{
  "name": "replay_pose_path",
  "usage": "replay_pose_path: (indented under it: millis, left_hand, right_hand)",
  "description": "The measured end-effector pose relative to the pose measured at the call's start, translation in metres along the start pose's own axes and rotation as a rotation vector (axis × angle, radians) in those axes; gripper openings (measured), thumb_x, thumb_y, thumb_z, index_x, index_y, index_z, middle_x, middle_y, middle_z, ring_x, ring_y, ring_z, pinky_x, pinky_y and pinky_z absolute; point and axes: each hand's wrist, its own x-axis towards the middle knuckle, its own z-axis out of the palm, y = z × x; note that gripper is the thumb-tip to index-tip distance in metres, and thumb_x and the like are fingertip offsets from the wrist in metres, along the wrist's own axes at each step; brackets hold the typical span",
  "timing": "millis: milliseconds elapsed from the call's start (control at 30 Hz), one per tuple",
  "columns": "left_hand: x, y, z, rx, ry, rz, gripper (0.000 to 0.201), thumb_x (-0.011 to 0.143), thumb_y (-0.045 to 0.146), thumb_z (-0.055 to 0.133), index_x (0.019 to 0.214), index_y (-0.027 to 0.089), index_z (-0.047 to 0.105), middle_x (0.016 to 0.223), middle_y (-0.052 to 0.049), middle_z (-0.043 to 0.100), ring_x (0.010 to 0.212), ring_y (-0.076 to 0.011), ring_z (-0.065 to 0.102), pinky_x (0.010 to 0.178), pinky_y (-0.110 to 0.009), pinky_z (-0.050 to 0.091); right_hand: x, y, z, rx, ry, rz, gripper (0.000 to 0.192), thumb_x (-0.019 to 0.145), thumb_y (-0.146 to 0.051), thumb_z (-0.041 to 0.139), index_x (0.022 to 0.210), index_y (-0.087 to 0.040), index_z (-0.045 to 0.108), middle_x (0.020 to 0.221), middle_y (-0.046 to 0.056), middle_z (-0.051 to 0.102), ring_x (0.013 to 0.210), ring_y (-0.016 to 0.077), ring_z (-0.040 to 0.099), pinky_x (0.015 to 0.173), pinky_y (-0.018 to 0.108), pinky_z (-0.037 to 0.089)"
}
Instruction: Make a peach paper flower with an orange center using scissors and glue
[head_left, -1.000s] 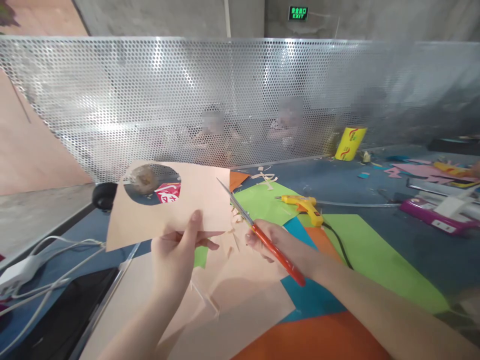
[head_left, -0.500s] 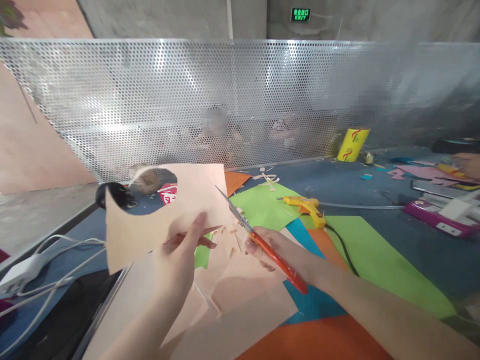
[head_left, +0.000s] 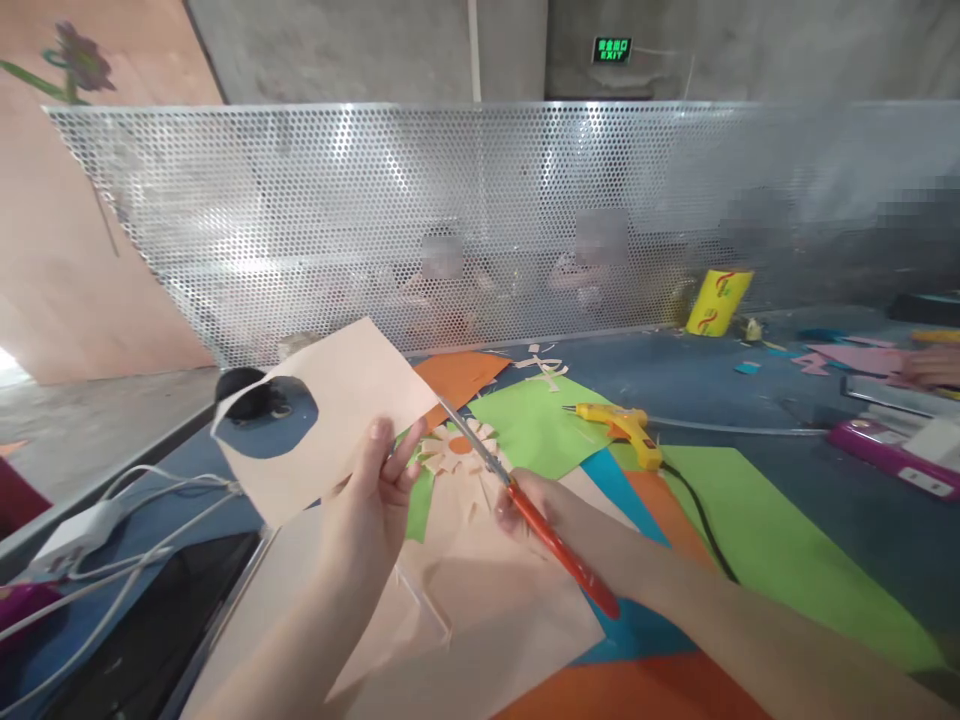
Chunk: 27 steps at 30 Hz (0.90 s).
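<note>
My left hand pinches a peach paper sheet with a round hole cut in its left part, held up and tilted above the table. My right hand grips red-handled scissors; their blades point up-left toward the sheet's lower right edge. Below the blades, a peach fringed paper flower with an orange centre lies on the table. Large peach sheets lie under both hands.
Green, orange and blue paper sheets cover the blue table. A yellow glue gun with a black cord lies right of centre. White cables trail at left. A perforated metal screen backs the table; another person's hand is far right.
The left hand has turned and tilted the peach sheet leftward, uncovering the paper flower on the table. The scissors stay near the sheet's right edge. The view shifted slightly downward.
</note>
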Motion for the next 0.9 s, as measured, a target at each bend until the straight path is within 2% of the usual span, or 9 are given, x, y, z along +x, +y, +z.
replay_pose_path:
  millis: [233, 367, 567, 767, 900]
  left_hand:
    - [-0.012, -0.001, 0.004, -0.023, 0.018, -0.06, 0.022, 0.081, 0.002, 0.052, 0.067, 0.016, 0.062, 0.061, 0.006, 0.067, 0.067, -0.0134, 0.071, 0.038, -0.009, 0.05]
    - [-0.012, 0.004, 0.006, -0.04, 0.025, -0.025, 0.021, 0.082, 0.004, 0.052, 0.069, 0.017, 0.063, 0.062, 0.007, 0.068, 0.068, -0.0138, 0.071, 0.038, -0.009, 0.051]
    - [-0.013, 0.004, 0.005, -0.046, -0.004, -0.055, 0.018, 0.08, 0.004, 0.054, 0.071, 0.017, 0.063, 0.06, 0.006, 0.067, 0.068, -0.0147, 0.071, 0.038, -0.01, 0.051]
    - [-0.007, 0.005, 0.004, -0.03, 0.005, -0.01, 0.016, 0.079, 0.006, 0.057, 0.076, 0.02, 0.064, 0.058, 0.007, 0.066, 0.07, -0.0129, 0.071, 0.042, -0.007, 0.05]
    - [-0.007, 0.002, 0.002, -0.02, -0.024, -0.033, 0.016, 0.078, 0.005, 0.057, 0.072, 0.019, 0.063, 0.061, 0.006, 0.068, 0.07, -0.0134, 0.071, 0.041, -0.008, 0.05]
  right_hand:
    - [0.0, 0.004, 0.0, -0.016, 0.002, 0.005, 0.035, 0.08, -0.052, 0.056, 0.078, -0.02, 0.043, 0.073, -0.001, 0.048, 0.066, 0.0139, 0.048, 0.061, 0.026, 0.038]
    - [-0.001, 0.002, -0.001, -0.014, -0.002, 0.061, 0.035, 0.078, -0.053, 0.057, 0.079, -0.02, 0.044, 0.069, -0.002, 0.047, 0.066, 0.0143, 0.048, 0.061, 0.026, 0.037]
    - [0.002, 0.007, 0.001, -0.041, 0.023, 0.065, 0.034, 0.076, -0.051, 0.06, 0.081, -0.02, 0.045, 0.068, -0.002, 0.046, 0.065, 0.0146, 0.048, 0.059, 0.026, 0.037]
    - [0.001, 0.008, 0.0, -0.09, 0.027, 0.106, 0.036, 0.076, -0.053, 0.059, 0.081, -0.02, 0.046, 0.065, -0.003, 0.045, 0.061, 0.0136, 0.047, 0.057, 0.025, 0.035]
    - [0.003, 0.009, 0.001, -0.034, 0.003, 0.112, 0.036, 0.075, -0.053, 0.06, 0.084, -0.021, 0.046, 0.061, -0.004, 0.042, 0.057, 0.0123, 0.044, 0.055, 0.024, 0.035]
